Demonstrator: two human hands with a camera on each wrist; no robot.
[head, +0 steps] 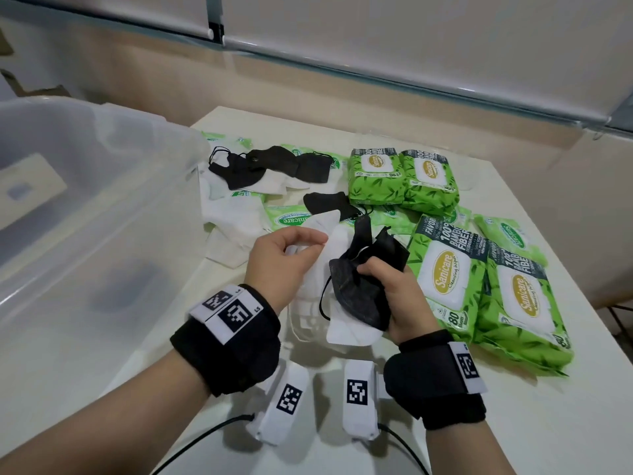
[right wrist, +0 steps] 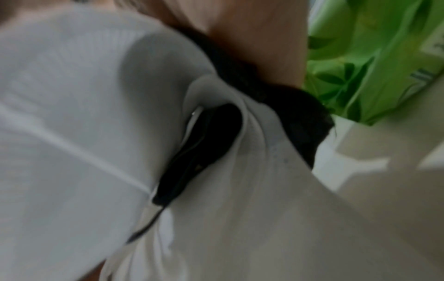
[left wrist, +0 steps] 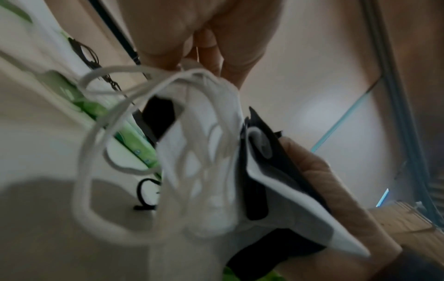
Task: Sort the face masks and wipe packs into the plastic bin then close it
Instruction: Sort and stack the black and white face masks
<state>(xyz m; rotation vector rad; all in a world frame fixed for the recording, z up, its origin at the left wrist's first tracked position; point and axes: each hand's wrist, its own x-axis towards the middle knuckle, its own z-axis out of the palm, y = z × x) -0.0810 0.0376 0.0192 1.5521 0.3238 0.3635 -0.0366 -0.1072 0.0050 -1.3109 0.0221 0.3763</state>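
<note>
Near the table's front, my right hand (head: 387, 275) grips a bunch of black and white face masks (head: 359, 296). My left hand (head: 294, 248) pinches the top of a white mask (head: 325, 241) beside that bunch; its white ear loops (left wrist: 100, 152) hang down in the left wrist view. The right wrist view is filled by white mask fabric (right wrist: 84, 114) with a black mask (right wrist: 206, 144) tucked in it. More black masks (head: 270, 166) and white masks (head: 233, 214) lie further back. Green wipe packs (head: 445, 286) lie to the right. The clear plastic bin (head: 85, 200) stands open at the left.
Two more green wipe packs (head: 400, 180) stand at the back right, with flatter pale green packs (head: 291, 217) under the loose masks. The white table (head: 513, 423) ends near a beige wall behind. Cables run from my wrist cameras at the front edge.
</note>
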